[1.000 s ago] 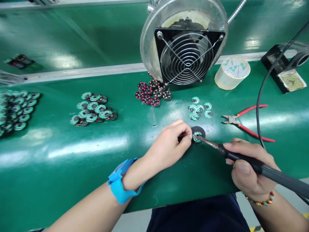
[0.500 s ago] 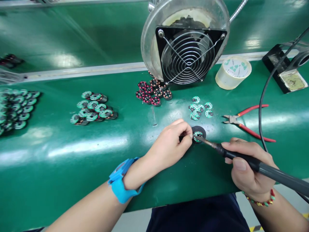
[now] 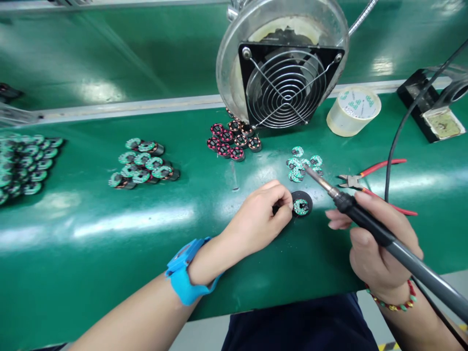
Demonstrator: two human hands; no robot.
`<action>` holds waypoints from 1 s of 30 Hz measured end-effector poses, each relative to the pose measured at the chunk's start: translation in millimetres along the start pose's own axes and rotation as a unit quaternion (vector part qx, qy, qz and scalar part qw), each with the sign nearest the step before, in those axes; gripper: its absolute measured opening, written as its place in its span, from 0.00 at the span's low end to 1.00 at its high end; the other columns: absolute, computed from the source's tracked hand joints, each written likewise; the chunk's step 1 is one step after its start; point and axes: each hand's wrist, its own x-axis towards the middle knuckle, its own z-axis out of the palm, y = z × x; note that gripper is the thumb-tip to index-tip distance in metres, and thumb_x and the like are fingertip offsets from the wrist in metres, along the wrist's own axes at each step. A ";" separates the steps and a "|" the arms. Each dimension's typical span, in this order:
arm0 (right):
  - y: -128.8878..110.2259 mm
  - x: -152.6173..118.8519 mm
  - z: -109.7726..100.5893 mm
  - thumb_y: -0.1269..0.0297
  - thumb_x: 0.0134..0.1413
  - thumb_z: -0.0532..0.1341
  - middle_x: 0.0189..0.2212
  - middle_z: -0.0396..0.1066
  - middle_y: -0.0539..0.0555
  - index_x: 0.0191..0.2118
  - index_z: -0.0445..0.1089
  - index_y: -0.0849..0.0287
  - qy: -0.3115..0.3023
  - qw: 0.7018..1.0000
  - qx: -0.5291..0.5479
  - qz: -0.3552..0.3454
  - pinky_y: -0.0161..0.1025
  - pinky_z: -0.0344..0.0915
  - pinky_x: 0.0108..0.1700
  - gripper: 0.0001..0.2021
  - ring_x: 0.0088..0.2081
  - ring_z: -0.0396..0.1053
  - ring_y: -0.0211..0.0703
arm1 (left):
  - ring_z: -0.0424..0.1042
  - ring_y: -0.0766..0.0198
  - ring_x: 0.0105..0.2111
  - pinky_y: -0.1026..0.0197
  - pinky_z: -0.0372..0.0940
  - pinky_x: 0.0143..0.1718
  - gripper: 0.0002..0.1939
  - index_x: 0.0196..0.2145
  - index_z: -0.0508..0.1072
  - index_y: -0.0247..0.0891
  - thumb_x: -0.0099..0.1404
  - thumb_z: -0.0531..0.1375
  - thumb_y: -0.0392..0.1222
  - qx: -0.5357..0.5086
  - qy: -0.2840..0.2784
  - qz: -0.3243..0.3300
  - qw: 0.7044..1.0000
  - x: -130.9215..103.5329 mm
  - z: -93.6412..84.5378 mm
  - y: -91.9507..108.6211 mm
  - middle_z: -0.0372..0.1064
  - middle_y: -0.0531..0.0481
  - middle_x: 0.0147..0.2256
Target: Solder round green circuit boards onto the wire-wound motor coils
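Note:
My left hand [image 3: 261, 214] rests on the bench with its fingertips pinched together at the left edge of a black round base [image 3: 309, 197]. What those fingers hold is hidden. On that base lies a small round green circuit board [image 3: 300, 207] with a dark part on it. My right hand [image 3: 380, 273] grips a soldering iron [image 3: 420, 265] by its handle. The iron's metal tip points up and left, apart from the board on the base, and overlaps in view the loose round circuit boards [image 3: 295, 165] behind it.
A fan [image 3: 287, 92] in a metal hood stands at the back, with copper-wound motor cores [image 3: 224, 146] beside it. Board-topped motor assemblies [image 3: 142, 165] lie left. To the right are a tape roll [image 3: 353, 112], red-handled cutters [image 3: 353, 181] and an iron stand [image 3: 420, 102] with a sponge.
The soldering iron has lifted off the board on the black base, its tip moving up and away toward the loose boards. My left hand has stayed in place.

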 end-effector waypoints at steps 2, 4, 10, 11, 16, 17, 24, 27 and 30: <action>-0.9 8.1 5.8 0.70 0.63 0.57 0.43 0.77 0.54 0.63 0.57 0.51 0.008 1.000 0.004 0.013 0.46 0.75 0.44 0.25 0.42 0.77 0.46 | 0.62 0.68 0.28 0.63 0.56 0.30 0.08 0.26 0.65 0.37 0.61 0.52 0.28 0.001 -0.002 0.000 1.000 0.1 -0.1 0.1 0.62 0.54 0.28; -1.2 16.7 11.1 0.73 0.62 0.57 0.45 0.77 0.53 0.62 0.58 0.51 -0.046 0.998 -0.031 0.004 0.47 0.72 0.50 0.24 0.46 0.75 0.46 | 0.62 0.67 0.29 0.63 0.57 0.31 0.08 0.26 0.65 0.37 0.61 0.52 0.28 0.002 -0.001 0.005 1.000 0.4 0.1 -0.5 0.62 0.54 0.28; 4.4 26.5 19.3 0.73 0.62 0.54 0.50 0.72 0.58 0.62 0.56 0.53 -0.194 0.975 -0.107 -0.019 0.51 0.70 0.48 0.24 0.49 0.70 0.49 | 0.62 0.66 0.29 0.63 0.57 0.31 0.09 0.25 0.62 0.38 0.61 0.52 0.29 0.000 0.003 0.029 1.000 1.1 1.4 -4.0 0.61 0.54 0.28; 5.8 26.0 19.8 0.74 0.61 0.54 0.50 0.72 0.57 0.62 0.55 0.52 -0.198 0.974 -0.107 -0.016 0.51 0.70 0.48 0.25 0.49 0.70 0.49 | 0.62 0.66 0.29 0.63 0.57 0.31 0.09 0.25 0.61 0.38 0.61 0.52 0.29 -0.001 0.002 0.032 0.999 1.0 1.3 -4.3 0.60 0.54 0.28; 11.4 22.8 19.6 0.75 0.61 0.53 0.49 0.73 0.58 0.61 0.56 0.54 -0.199 0.973 -0.113 -0.039 0.49 0.69 0.46 0.24 0.45 0.70 0.48 | 0.62 0.67 0.30 0.63 0.58 0.32 0.09 0.26 0.63 0.38 0.61 0.52 0.27 -0.017 -0.004 0.042 0.999 -0.1 -1.3 -5.1 0.61 0.54 0.29; 12.1 22.3 19.4 0.74 0.61 0.53 0.48 0.73 0.58 0.61 0.57 0.54 -0.201 0.971 -0.120 -0.047 0.49 0.68 0.46 0.23 0.44 0.70 0.48 | 0.62 0.67 0.30 0.64 0.58 0.32 0.09 0.27 0.63 0.38 0.61 0.53 0.26 -0.020 -0.006 0.043 0.999 -0.2 -2.0 -5.3 0.61 0.54 0.29; 13.8 18.7 19.7 0.73 0.62 0.53 0.49 0.73 0.58 0.61 0.58 0.55 -0.192 0.967 -0.152 -0.067 0.48 0.66 0.47 0.22 0.47 0.68 0.48 | 0.62 0.69 0.31 0.65 0.58 0.33 0.09 0.28 0.64 0.37 0.63 0.53 0.26 -0.031 -0.019 0.058 0.998 -0.9 -3.9 -9.0 0.62 0.55 0.30; 13.4 18.1 20.0 0.74 0.62 0.53 0.50 0.73 0.57 0.61 0.58 0.55 -0.191 0.967 -0.153 -0.076 0.47 0.66 0.48 0.22 0.48 0.67 0.47 | 0.62 0.69 0.31 0.65 0.58 0.33 0.09 0.29 0.65 0.37 0.63 0.53 0.26 -0.028 -0.018 0.065 0.997 -1.7 -4.2 -10.2 0.62 0.55 0.30; 12.1 19.4 20.1 0.74 0.63 0.54 0.48 0.74 0.58 0.61 0.58 0.58 -0.195 0.967 -0.149 -0.066 0.46 0.66 0.48 0.21 0.47 0.67 0.46 | 0.63 0.68 0.32 0.65 0.58 0.34 0.09 0.29 0.64 0.37 0.63 0.53 0.26 -0.024 -0.014 0.067 0.997 -1.8 -3.9 -10.4 0.62 0.55 0.30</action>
